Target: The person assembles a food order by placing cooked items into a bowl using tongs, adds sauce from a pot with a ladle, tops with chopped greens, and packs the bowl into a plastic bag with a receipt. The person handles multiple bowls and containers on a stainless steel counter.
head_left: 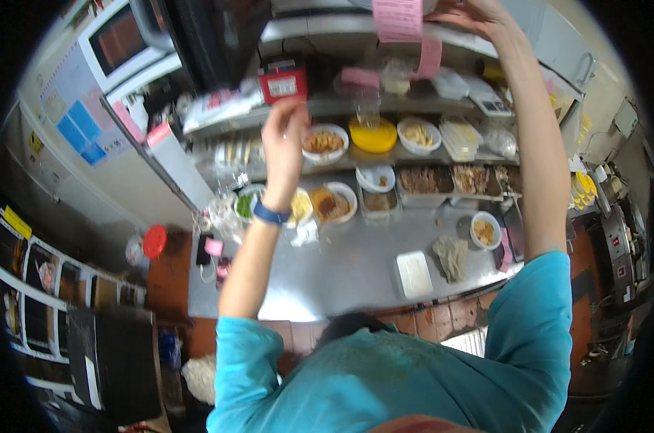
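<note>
A white microwave (128, 40) stood at upper left. The left hand (285, 136), with a blue wristband (271, 214) below it, was raised just in front of a red box (283, 83); blur prevented telling whether it was clenched or grasping anything. Its forearm (249, 267) blocked part of the steel table (327, 270) and overlapped the bowl of chopped greens (243, 207). Farther right were a bowl of brown pieces (323, 143) and a yellow lid (372, 136). A printed pink slip (398, 22) hung at the top edge, obscuring what lay behind. On the table below were a white tray (414, 275) and a crumpled cloth (451, 259). The right hand (470, 16) was raised just beside the slip, fingers partly bent; whether it grasped the slip could not be told. The right forearm (540, 144) obstructed the shelving's right end.
</note>
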Demonstrator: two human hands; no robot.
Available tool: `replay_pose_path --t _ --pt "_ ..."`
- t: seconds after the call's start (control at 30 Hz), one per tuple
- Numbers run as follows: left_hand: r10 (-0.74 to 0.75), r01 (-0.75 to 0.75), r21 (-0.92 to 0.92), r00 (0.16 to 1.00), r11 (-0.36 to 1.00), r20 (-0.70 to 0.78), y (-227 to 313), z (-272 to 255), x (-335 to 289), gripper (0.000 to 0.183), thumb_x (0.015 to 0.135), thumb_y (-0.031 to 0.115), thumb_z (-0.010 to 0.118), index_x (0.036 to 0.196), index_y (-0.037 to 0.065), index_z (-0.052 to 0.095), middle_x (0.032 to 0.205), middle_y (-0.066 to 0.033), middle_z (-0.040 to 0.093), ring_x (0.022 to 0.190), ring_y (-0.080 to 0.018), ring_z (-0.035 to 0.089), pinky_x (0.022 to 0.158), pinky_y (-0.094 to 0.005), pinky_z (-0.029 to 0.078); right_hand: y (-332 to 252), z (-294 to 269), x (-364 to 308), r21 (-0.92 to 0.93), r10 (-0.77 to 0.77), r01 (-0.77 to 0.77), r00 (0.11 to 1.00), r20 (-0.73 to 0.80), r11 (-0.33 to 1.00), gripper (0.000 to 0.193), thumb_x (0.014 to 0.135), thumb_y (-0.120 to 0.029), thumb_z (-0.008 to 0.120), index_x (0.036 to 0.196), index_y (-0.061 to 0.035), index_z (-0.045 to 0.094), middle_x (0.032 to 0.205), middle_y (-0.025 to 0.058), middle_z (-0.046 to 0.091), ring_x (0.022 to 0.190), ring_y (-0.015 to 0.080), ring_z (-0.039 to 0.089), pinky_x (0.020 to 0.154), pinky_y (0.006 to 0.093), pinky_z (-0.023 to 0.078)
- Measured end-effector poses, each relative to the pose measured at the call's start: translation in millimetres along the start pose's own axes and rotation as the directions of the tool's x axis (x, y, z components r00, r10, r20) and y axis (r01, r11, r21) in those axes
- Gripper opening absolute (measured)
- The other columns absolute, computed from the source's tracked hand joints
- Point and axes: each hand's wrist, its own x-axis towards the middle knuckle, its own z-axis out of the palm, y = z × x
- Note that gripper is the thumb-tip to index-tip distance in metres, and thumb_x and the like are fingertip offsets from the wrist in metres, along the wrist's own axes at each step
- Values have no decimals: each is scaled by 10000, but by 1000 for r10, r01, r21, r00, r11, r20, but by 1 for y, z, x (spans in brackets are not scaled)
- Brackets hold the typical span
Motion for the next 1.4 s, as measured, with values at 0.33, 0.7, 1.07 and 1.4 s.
replay_pose_path --t 0.33,0.7,1.07,1.4 --pt "-371 350 137 910 927 183 24 -26 -182 329 940 194 605 1198 -10 624 1008 -107 681 845 -195 667 794 -321 558 264 17 -267 -40 191 -190 981 36 981 273 991 -160 522 1183 31 561 1172 126 614 998 194 645 890 362 587" --pt "-894 911 171 404 375 -195 -195 -143 -348 231 854 -62 600 1084 -37 594 959 -104 647 922 -224 673 794 -318 603 600 28 -355 -120 586 -579 809 42 807 65 975 -123 578 977 -58 577 1037 39 617 1022 134 601 930 296 499" --pt "-944 927 187 331 325 0 -305 -191 -324 320 874 84 578 1181 18 641 1004 -84 672 964 -188 640 750 -305 543 664 30 -325 -67 771 -786 616 -162 614 219 942 -196 622 1084 -30 641 1011 63 661 928 164 649 859 310 532" --pt "-794 426 747 568 511 219 -321 -162 -248 209 844 216 627 970 114 761 929 -133 736 848 -269 708 754 -362 546 685 3 -259 -426 582 -662 748 -318 617 275 930 -196 648 1073 33 701 968 66 702 854 139 619 773 282 497"
